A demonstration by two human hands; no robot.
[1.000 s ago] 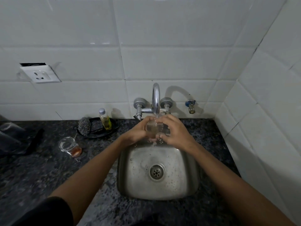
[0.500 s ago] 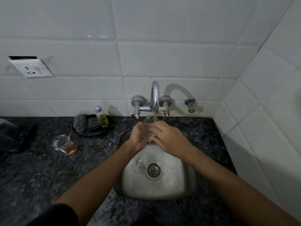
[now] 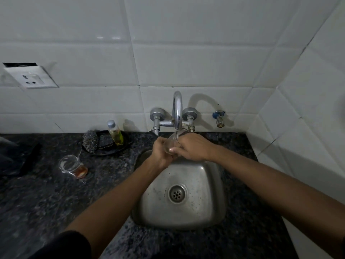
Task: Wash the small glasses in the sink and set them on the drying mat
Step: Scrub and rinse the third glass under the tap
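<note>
A small clear glass [image 3: 175,140] sits under the spout of the chrome tap [image 3: 177,111], above the back edge of the steel sink [image 3: 203,208]. My left hand [image 3: 162,153] wraps it from the left and my right hand [image 3: 192,147] covers it from the right, so only its rim and upper wall show. A second small glass [image 3: 71,166], holding a little amber liquid, stands on the dark counter to the left of the sink.
A dark dish [image 3: 119,148] behind the sink's left corner holds a steel scrubber [image 3: 90,142] and a small bottle of yellow liquid [image 3: 115,133]. A dark shape [image 3: 16,159] lies at the far left. A wall socket [image 3: 31,77] and a side tap [image 3: 218,118] are on the tiles.
Both hands have lifted the glass from low in the sink up to the tap's spout. The view has tilted slightly upward.
</note>
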